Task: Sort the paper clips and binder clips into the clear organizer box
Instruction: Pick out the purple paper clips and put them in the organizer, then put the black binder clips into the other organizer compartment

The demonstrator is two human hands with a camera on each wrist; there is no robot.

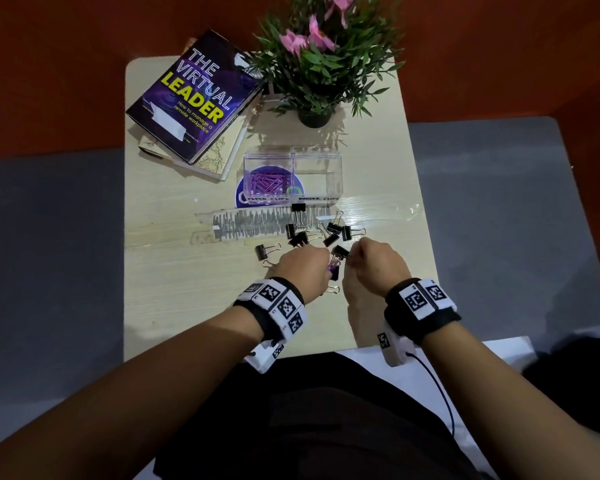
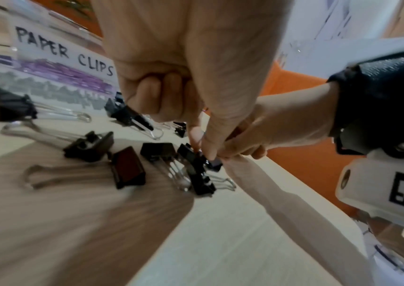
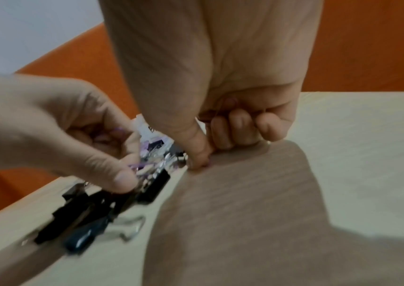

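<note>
- Left hand (image 1: 303,270), nearest the table's (image 1: 174,278) near edge: fingers curled, pinching purple paper clips (image 1: 332,268); thin bent wire, by judgement very light, springy and apt to tangle, best gathered in a fingertip pinch.
- Right hand (image 1: 373,263), just beside it: thumb and forefinger curled in a pinch at a black binder clip (image 1: 340,251); what exactly they grip cannot be told.
- Loose binder clips (image 1: 314,233), mid-table toward the right edge: stiff steel bodies, wire handles that fold; judged light but hard, best taken by the black body, since the handles swing.
- Clear organizer box (image 1: 317,155), beyond the heap: left compartment, labelled for paper clips, holds purple clips (image 1: 269,181); right compartment holds nothing visible; smooth rigid plastic, likely to slide if knocked.
- Book (image 1: 194,95) at far left corner, potted plant (image 1: 321,60) at far edge.
</note>
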